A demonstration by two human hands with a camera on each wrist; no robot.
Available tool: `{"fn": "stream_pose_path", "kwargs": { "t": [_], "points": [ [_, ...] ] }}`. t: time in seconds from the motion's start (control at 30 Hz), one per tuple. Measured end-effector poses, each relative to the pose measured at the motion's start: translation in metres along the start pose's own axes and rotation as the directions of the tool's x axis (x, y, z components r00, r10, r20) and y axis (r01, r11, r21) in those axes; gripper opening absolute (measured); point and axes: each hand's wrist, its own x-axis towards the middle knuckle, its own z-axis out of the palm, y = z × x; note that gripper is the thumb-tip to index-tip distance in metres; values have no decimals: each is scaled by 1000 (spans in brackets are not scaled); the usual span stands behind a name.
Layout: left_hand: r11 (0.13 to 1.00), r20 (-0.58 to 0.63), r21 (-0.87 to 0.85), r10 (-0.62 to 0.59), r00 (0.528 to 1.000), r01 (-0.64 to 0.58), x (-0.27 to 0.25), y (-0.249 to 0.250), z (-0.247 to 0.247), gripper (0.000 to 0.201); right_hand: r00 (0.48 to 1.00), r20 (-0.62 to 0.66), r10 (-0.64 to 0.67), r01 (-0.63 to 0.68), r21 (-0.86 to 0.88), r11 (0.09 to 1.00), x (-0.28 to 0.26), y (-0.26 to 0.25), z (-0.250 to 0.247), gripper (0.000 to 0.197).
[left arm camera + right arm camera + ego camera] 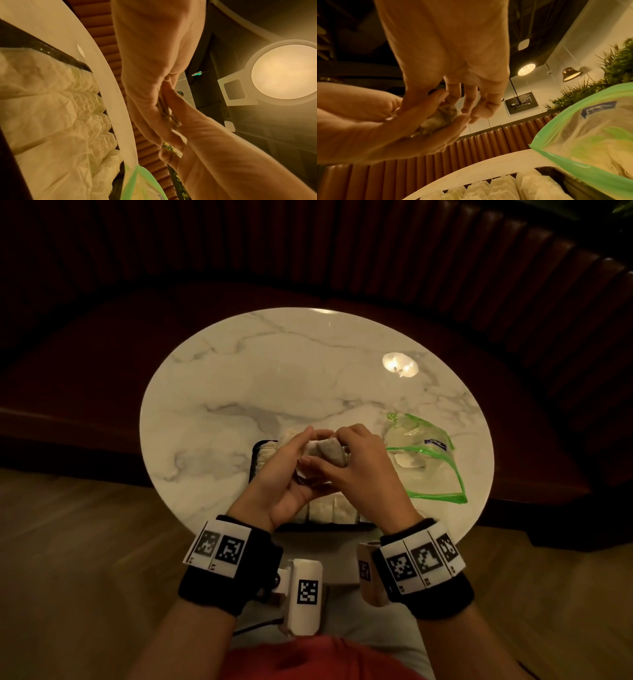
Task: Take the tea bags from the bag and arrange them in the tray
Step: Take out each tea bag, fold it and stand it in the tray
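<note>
Head view: I hold a small stack of tea bags (pixel 327 453) above the tray (pixel 255 451), my left hand (pixel 291 474) cupping it, my right hand (pixel 356 463) pinching its edge. Rows of tea bags already stand in the tray. I judge filling well advanced; the bag (pixel 424 460), just right on the marble table (pixel 274 371), still holds some. Nothing obstructs.

Dim, warm amber light throughout. Glare spot on the marble table (pixel 400 364) from a round ceiling lamp (pixel 283 73). Surroundings sunk in shadow. Wrist views fisheye-bent, close skin soft and blurred.
</note>
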Motion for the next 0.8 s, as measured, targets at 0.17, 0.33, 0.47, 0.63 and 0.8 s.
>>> {"fn": "stream_pose_path", "kwargs": {
  "t": [0.17, 0.33, 0.47, 0.63, 0.8],
  "points": [
    [997, -61, -71, 2, 998, -7, 3, 3, -5, 26, 997, 76, 8, -17, 123, 992, -1, -2, -10, 51],
    [985, -31, -155, 69, 997, -73, -2, 8, -6, 28, 978, 43, -202, 201, 29, 979, -7, 2, -5, 44],
    [982, -12, -174, 69, 998, -70, -5, 9, -8, 27, 970, -23, -242, 242, 11, 970, -8, 1, 2, 30],
    [980, -21, -197, 33, 999, -36, -8, 5, -18, 30, 996, -19, -85, 87, 290, 953, -12, -5, -2, 17],
    [992, -55, -91, 82, 995, -86, -12, 5, -22, 40, 988, -3, 152, -124, 563, 817, -9, -5, 3, 16]
  ]
}}
